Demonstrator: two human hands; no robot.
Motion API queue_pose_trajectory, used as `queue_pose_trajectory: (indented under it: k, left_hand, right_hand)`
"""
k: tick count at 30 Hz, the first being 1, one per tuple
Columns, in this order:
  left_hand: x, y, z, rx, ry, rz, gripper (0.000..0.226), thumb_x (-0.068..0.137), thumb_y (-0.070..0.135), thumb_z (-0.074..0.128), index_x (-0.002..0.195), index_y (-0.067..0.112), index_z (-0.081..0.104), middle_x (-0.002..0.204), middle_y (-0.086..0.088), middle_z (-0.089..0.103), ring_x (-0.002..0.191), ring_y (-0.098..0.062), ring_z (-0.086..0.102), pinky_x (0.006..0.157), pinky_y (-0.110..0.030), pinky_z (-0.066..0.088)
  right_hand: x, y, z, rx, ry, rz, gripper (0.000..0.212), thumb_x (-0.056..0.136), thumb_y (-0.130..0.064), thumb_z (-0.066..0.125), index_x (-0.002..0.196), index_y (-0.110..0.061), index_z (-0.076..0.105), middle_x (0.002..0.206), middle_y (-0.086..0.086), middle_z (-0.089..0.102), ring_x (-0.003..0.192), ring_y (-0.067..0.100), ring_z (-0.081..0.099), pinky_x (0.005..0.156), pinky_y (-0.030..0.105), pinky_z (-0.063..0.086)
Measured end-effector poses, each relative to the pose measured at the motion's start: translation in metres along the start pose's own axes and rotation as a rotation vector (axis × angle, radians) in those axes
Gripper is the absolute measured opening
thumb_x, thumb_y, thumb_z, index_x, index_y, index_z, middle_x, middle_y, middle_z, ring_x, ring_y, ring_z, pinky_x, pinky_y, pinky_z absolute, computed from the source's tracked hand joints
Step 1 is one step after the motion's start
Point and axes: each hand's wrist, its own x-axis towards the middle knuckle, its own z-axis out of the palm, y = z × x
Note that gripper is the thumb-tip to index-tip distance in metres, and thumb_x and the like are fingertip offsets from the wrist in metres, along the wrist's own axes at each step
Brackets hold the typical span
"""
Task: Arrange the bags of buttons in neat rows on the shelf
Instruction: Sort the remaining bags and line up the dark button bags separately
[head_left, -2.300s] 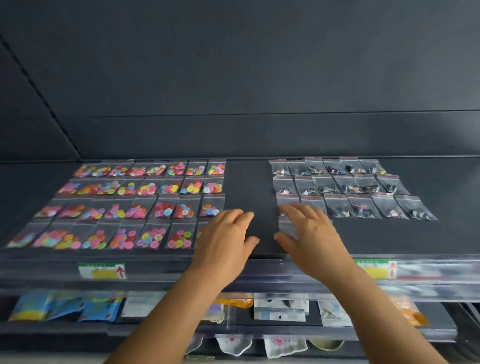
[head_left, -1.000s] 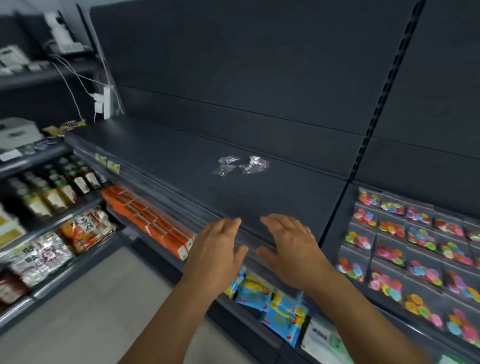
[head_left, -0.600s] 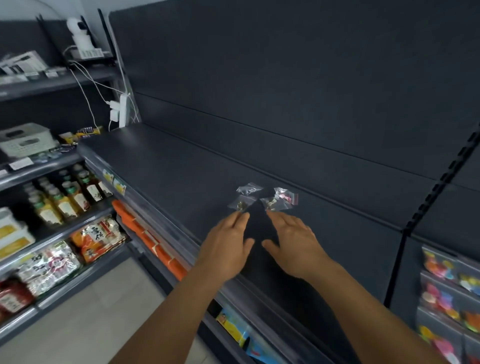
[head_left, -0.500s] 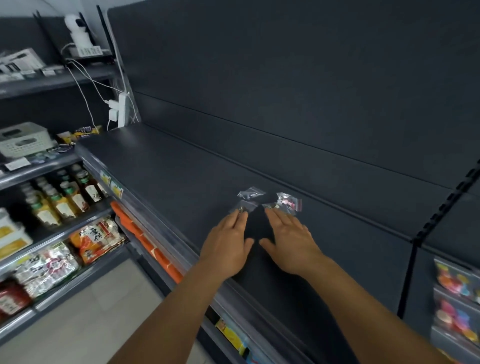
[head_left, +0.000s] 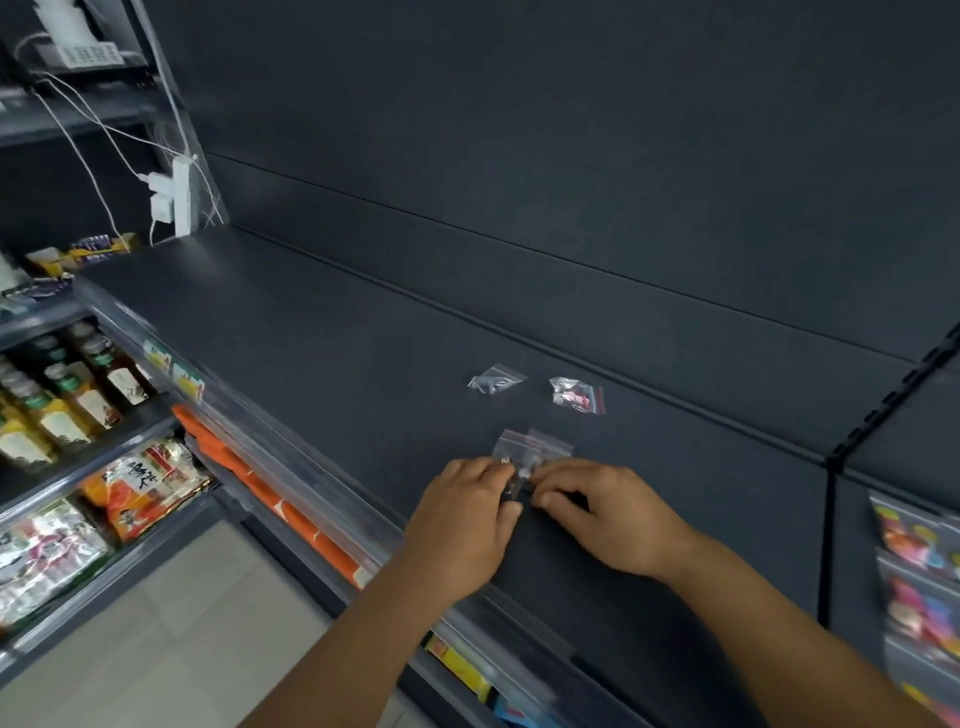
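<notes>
Two small clear bags of buttons (head_left: 530, 452) lie side by side, overlapping, near the front edge of the dark shelf (head_left: 322, 343). Left hand (head_left: 462, 525) grips their near left corner with curled fingertips; right hand (head_left: 608, 514) pinches the near right corner, fingers bent. Two more bags lie further back, apart from the held pair and from each other: a clear bag (head_left: 496, 378) to the left, a bag with red-and-pink contents (head_left: 577, 395) to the right. Shelf surface is matt dark grey, with a dark panelled back wall (head_left: 519, 130) behind it. Far right edge: rows of bags with coloured buttons (head_left: 919, 582), blurred. Left: lower shelves with bottles (head_left: 67, 384) and snack packets (head_left: 140, 483); a white power strip (head_left: 174, 197) with cables at the shelf end. Pale tiled floor (head_left: 171, 629) below.
</notes>
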Motion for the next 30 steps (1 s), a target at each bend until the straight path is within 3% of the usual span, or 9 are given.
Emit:
queue_pose_trajectory:
  k: [3, 6, 9, 13, 16, 20, 24, 28, 30]
  left_hand:
    - [-0.008, 0.004, -0.003, -0.171, 0.070, -0.039, 0.037, 0.097, 0.031, 0.044, 0.132, 0.022, 0.050, 0.130, 0.004, 0.051, 0.119, -0.013, 0.041, 0.099, -0.025, 0.036]
    - [-0.002, 0.004, -0.006, -0.161, 0.118, -0.138, 0.042, 0.096, 0.037, 0.045, 0.134, 0.018, 0.047, 0.127, -0.001, 0.050, 0.119, -0.018, 0.041, 0.097, -0.030, 0.040]
    - [0.008, 0.004, -0.004, -0.014, 0.046, -0.192, 0.054, 0.092, 0.048, 0.046, 0.133, 0.013, 0.047, 0.126, -0.007, 0.047, 0.119, -0.025, 0.038, 0.098, -0.034, 0.039]
    - [0.019, 0.002, 0.001, -0.062, -0.047, -0.266, 0.057, 0.082, 0.048, 0.063, 0.127, 0.014, 0.050, 0.121, -0.008, 0.050, 0.116, -0.028, 0.043, 0.094, -0.037, 0.043]
    - [0.024, 0.000, -0.001, -0.282, -0.090, -0.330, 0.054, 0.072, 0.038, 0.074, 0.118, 0.016, 0.055, 0.101, -0.003, 0.065, 0.101, -0.025, 0.058, 0.084, -0.041, 0.052]
    - [0.022, -0.001, -0.005, -0.412, -0.110, -0.368, 0.032, 0.069, 0.025, 0.078, 0.097, 0.020, 0.065, 0.090, 0.000, 0.069, 0.086, -0.019, 0.064, 0.072, -0.030, 0.054]
    - [0.015, -0.003, -0.007, -0.619, -0.043, -0.345, 0.015, 0.073, 0.021, 0.075, 0.079, 0.022, 0.062, 0.077, 0.004, 0.065, 0.070, -0.014, 0.061, 0.063, -0.027, 0.048]
    - [0.008, 0.004, -0.012, -0.799, -0.065, -0.285, 0.015, 0.075, 0.016, 0.072, 0.086, 0.020, 0.063, 0.081, 0.004, 0.063, 0.069, -0.012, 0.058, 0.063, -0.023, 0.046]
    - [0.006, 0.013, -0.013, -0.838, -0.080, -0.244, 0.020, 0.075, 0.015, 0.072, 0.092, 0.022, 0.065, 0.087, 0.004, 0.067, 0.074, -0.012, 0.062, 0.066, -0.023, 0.049]
  right_hand:
    - [-0.011, -0.003, 0.005, 0.084, 0.159, 0.085, 0.013, 0.090, -0.017, 0.060, 0.090, -0.022, 0.071, 0.091, -0.013, 0.068, 0.086, 0.001, 0.061, 0.078, 0.012, 0.044]
    - [-0.007, 0.000, 0.009, 0.047, 0.333, 0.273, 0.022, 0.088, -0.019, 0.061, 0.109, -0.023, 0.065, 0.105, -0.008, 0.065, 0.095, 0.003, 0.058, 0.085, 0.012, 0.041]
    - [0.003, -0.002, 0.010, -0.022, 0.234, 0.451, 0.052, 0.088, -0.030, 0.060, 0.137, -0.021, 0.044, 0.131, -0.002, 0.054, 0.124, 0.019, 0.043, 0.103, 0.030, 0.037]
    - [0.021, -0.011, 0.006, -0.048, 0.043, 0.562, 0.068, 0.084, -0.028, 0.064, 0.143, -0.018, 0.033, 0.136, 0.005, 0.046, 0.125, 0.026, 0.041, 0.105, 0.033, 0.036]
    - [0.027, -0.018, 0.002, 0.019, -0.019, 0.648, 0.057, 0.081, -0.021, 0.068, 0.133, -0.016, 0.044, 0.122, 0.006, 0.054, 0.107, 0.023, 0.054, 0.085, 0.030, 0.048]
    - [0.020, -0.026, 0.004, 0.119, 0.070, 0.662, 0.019, 0.078, -0.010, 0.069, 0.095, -0.015, 0.062, 0.085, 0.002, 0.061, 0.070, 0.014, 0.055, 0.056, 0.023, 0.044]
    - [0.006, -0.031, 0.009, 0.356, 0.249, 0.651, 0.019, 0.075, -0.004, 0.070, 0.073, -0.019, 0.058, 0.068, -0.002, 0.057, 0.060, 0.011, 0.050, 0.055, 0.022, 0.041]
    - [-0.015, -0.038, 0.005, 0.599, 0.407, 0.643, 0.018, 0.071, 0.002, 0.066, 0.072, -0.016, 0.063, 0.069, 0.002, 0.060, 0.066, 0.017, 0.055, 0.066, 0.031, 0.048]
    - [-0.028, -0.041, 0.001, 0.642, 0.462, 0.627, 0.019, 0.074, 0.002, 0.067, 0.074, -0.017, 0.066, 0.069, -0.001, 0.063, 0.064, 0.014, 0.057, 0.064, 0.026, 0.048]
